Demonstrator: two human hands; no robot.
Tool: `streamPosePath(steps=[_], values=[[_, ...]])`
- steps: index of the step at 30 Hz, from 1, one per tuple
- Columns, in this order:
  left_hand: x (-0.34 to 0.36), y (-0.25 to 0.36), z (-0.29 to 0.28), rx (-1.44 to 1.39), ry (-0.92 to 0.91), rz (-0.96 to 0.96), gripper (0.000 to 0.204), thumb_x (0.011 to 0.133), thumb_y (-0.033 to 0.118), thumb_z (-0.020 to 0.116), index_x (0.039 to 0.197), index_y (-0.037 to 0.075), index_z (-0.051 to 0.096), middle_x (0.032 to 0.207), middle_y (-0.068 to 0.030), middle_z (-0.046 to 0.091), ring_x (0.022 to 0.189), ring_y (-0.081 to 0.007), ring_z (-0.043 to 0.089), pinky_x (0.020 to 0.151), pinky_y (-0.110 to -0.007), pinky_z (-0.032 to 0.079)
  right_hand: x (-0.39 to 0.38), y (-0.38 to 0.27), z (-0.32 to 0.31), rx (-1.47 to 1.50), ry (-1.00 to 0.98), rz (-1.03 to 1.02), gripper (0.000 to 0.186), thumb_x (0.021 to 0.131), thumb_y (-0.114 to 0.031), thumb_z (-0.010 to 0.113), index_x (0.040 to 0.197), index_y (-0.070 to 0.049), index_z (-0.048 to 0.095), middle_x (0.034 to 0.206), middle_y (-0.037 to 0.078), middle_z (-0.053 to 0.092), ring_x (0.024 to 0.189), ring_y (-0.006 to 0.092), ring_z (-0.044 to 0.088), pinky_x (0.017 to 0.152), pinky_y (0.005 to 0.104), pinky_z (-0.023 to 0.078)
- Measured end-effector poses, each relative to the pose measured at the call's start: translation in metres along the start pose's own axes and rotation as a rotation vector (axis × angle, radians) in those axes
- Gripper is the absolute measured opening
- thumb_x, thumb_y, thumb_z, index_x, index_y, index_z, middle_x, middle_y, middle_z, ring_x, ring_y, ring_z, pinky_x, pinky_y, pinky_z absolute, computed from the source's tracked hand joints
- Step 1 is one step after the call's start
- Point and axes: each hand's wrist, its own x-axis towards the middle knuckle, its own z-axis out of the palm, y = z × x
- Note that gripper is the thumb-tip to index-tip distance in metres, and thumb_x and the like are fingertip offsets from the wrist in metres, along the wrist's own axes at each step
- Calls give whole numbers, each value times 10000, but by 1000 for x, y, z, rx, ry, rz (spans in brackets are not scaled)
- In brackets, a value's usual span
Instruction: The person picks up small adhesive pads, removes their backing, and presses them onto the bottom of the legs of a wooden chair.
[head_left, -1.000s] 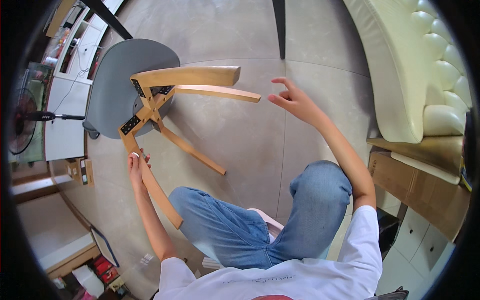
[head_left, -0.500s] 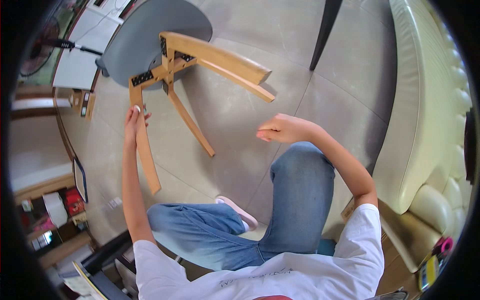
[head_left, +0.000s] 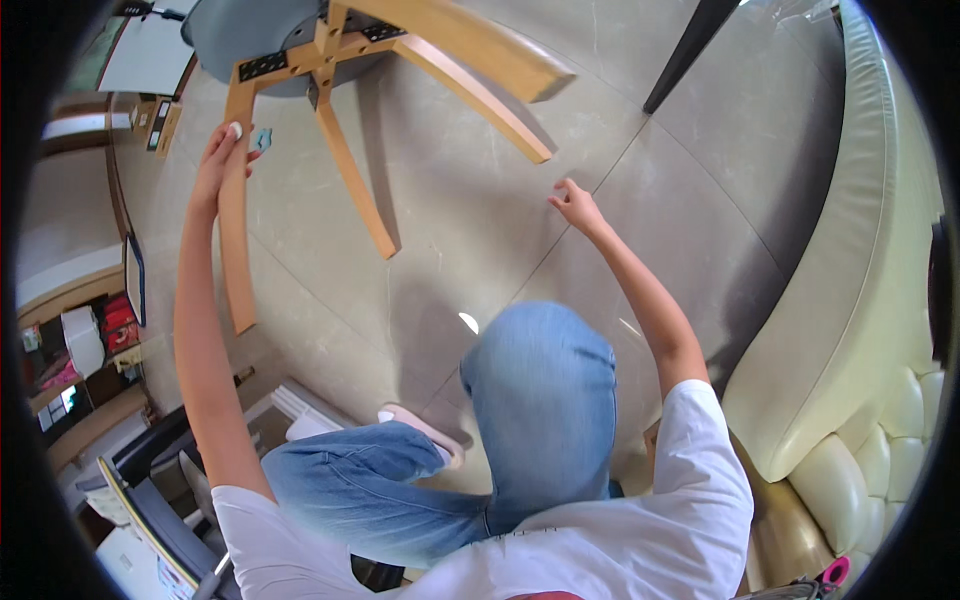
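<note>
A grey chair seat point(head_left: 232, 50) lies tipped over at the far left, its wooden leg frame point(head_left: 327, 62) turned toward me. My left hand point(head_left: 222, 165) is wrapped round the nearest left wooden leg point(head_left: 236, 240). Beside those fingers shows a small light-blue piece point(head_left: 262, 139); whether the hand touches it I cannot tell. My right hand point(head_left: 577, 203) hovers over the floor, near the tip of another leg point(head_left: 500, 120). Its fingers are bent and a little apart, with nothing visible between them. Black plates point(head_left: 264, 67) sit at the leg joints.
A cream padded sofa point(head_left: 800, 330) runs along the right side. A dark tapered furniture leg point(head_left: 690, 55) stands on the tiled floor point(head_left: 450, 230) at the far right. Shelves with goods point(head_left: 85, 340) and small cardboard boxes point(head_left: 160, 125) are on the left. My bent knee point(head_left: 545, 390) is in front.
The chair appears higher and further left in the view, my left hand still on its leg. My right hand has moved right and farther out, its fingers opening slightly. The light-blue piece now shows.
</note>
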Motion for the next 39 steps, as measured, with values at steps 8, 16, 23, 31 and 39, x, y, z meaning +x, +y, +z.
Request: streamPosePath(steps=[8, 16, 23, 31, 39], values=[[16, -39, -56, 57, 10, 1, 359, 923, 369, 394, 1232, 190, 359, 1222, -25, 508, 844, -122, 600, 513, -161, 459, 23, -35, 8, 827, 78, -119, 194, 891, -217, 482, 1018, -72, 504, 661, 25, 494, 527, 92, 409, 492, 238, 360], [6, -27, -54, 205, 34, -110, 424, 908, 429, 398, 1253, 183, 377, 1181, 14, 529, 937, -104, 574, 594, -177, 480, 28, -52, -17, 1349, 6, -315, 165, 918, -204, 455, 893, -41, 452, 667, 12, 436, 509, 56, 293, 454, 203, 273], [15, -44, -61, 196, 108, -77, 409, 899, 443, 415, 1224, 196, 409, 1121, 22, 551, 923, -109, 574, 605, -180, 471, 35, -50, 2, 1594, -99, -282, 210, 909, -257, 485, 860, -53, 471, 675, 7, 430, 536, 62, 326, 467, 205, 280], [21, -51, -72, 181, 144, -22, 362, 900, 413, 439, 1187, 191, 436, 997, 19, 558, 777, -66, 553, 545, -176, 458, 35, -66, 13, 1615, 186, -346, 167, 898, -193, 503, 790, -72, 463, 648, -14, 438, 511, 53, 338, 448, 201, 275], [14, -57, -74, 149, 154, -75, 322, 893, 384, 474, 1133, 170, 475, 876, 11, 535, 692, -59, 543, 494, -181, 467, 16, -87, 7, 1115, 636, -291, 192, 882, -147, 496, 715, -57, 467, 584, -24, 408, 490, 40, 335, 431, 222, 276]])
